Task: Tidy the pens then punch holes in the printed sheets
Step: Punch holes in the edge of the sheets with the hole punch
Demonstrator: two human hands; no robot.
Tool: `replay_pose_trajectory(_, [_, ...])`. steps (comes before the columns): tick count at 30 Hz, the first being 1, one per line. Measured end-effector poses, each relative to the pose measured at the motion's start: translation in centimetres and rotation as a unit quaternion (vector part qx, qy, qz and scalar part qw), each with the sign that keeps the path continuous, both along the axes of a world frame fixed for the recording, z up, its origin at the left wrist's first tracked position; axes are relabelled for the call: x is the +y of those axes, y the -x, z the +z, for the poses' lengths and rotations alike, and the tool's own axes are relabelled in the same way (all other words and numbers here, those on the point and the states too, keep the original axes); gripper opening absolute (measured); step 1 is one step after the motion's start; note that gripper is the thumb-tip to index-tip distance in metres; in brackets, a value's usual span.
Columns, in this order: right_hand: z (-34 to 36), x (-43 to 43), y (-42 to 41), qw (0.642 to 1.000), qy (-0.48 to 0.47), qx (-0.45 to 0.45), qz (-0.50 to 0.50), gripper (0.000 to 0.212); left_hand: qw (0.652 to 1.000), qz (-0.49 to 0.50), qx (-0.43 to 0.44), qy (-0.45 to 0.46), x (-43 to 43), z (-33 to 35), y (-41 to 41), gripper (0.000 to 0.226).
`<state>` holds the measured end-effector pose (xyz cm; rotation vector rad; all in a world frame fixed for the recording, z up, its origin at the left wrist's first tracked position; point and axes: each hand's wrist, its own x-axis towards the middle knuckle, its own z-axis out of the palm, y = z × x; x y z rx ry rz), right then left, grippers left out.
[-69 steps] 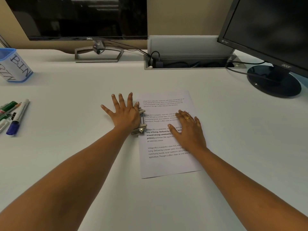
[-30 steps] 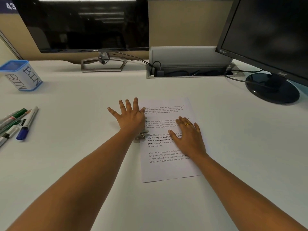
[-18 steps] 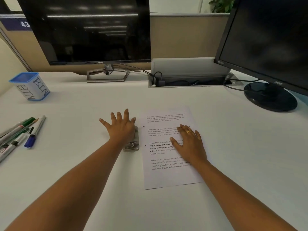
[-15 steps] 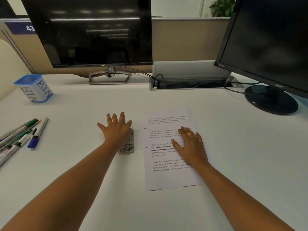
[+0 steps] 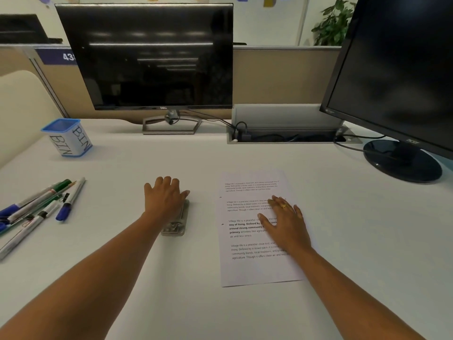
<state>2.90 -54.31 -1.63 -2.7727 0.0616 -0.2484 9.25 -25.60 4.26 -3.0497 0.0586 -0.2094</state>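
Observation:
A printed sheet [image 5: 247, 266] lies on the white desk [image 5: 367, 229], with two small punched holes near its left edge. My right hand [image 5: 285, 222] lies flat on the sheet, fingers straight. A metal hole punch [image 5: 175, 225] sits on the desk to the left of the sheet, a clear gap between them. My left hand [image 5: 164, 196] rests on top of the punch with its fingers bent down over the far end. Several pens and markers [image 5: 39, 209] lie loose at the desk's left edge. A blue-rimmed cup marked BIN [image 5: 67, 138] stands at the back left.
A Dell monitor [image 5: 152, 60] stands at the back centre on a metal stand. A second black monitor [image 5: 402, 77] with a round base [image 5: 402, 160] fills the right. A cable tray [image 5: 282, 137] with wires runs between them.
My left hand has slid the hole punch leftward off the sheet's edge, leaving two holes in the paper. My right hand has stayed on the sheet. The camera has tilted up.

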Motion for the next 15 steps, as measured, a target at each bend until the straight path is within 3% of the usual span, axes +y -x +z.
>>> replay_pose_trajectory(4, [0.0, 0.0, 0.0, 1.0, 0.0, 0.002, 0.002, 0.061, 0.999, -0.035, -0.018, 0.029, -1.6, 0.7, -0.2, 0.045])
replay_pose_trajectory(10, [0.1, 0.1, 0.0, 1.0, 0.001, 0.005, 0.003, 0.061, 0.961, -0.03, 0.089, 0.26, -6.7, 0.9, 1.7, 0.045])
replay_pose_trajectory(12, [0.1, 0.0, 0.0, 1.0, 0.0, 0.002, 0.003, 0.061, 0.916, 0.028, 0.152, 0.371, -8.1, 1.0, 2.2, 0.049])
replay_pose_trajectory(15, [0.1, 0.1, 0.0, 1.0, 0.0, 0.001, 0.004, 0.061, 0.818, 0.109, 0.201, 0.527, -9.4, 1.2, 2.2, 0.039])
